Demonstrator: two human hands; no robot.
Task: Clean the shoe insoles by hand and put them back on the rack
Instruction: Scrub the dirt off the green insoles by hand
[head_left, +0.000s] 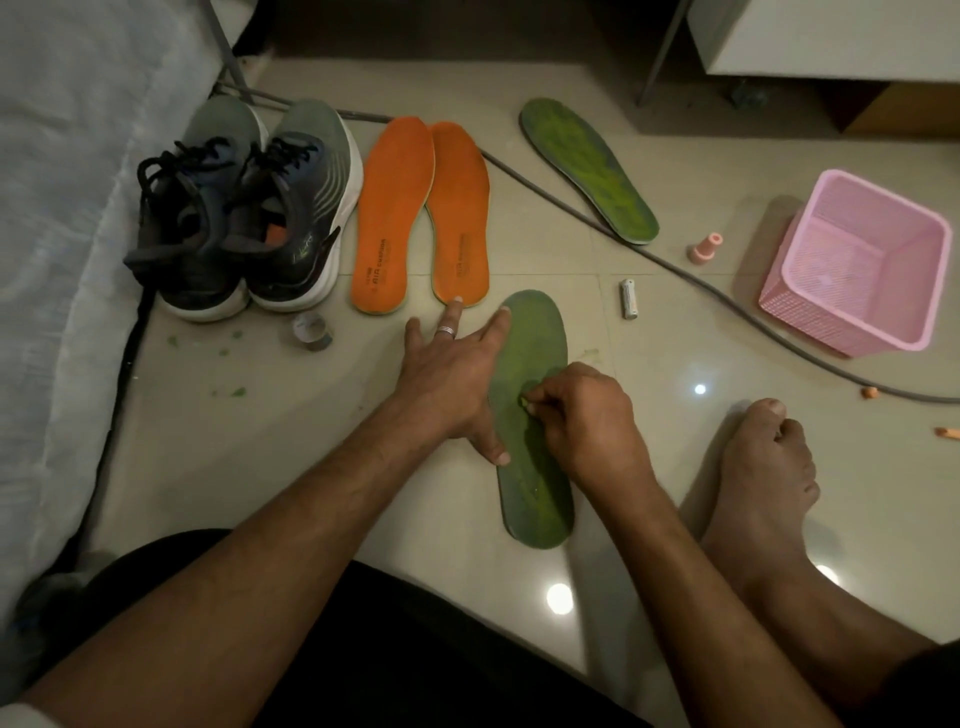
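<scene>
Four insoles lie on the tiled floor (649, 322): two orange insoles (423, 213) side by side at 12 o'clock, one green insole (587, 169) at 1 o'clock, and a second, the near green insole (535, 499), at centre. One pair of shoes (244, 218) stands at 10 o'clock; one pink basket (857, 260) at 2 o'clock. Left hand (457, 379): fingers spread wide and straight, pressing the near green insole's left edge. Right hand (582, 410): fingertips pinched narrowly on a small green fleck on that insole's surface.
</scene>
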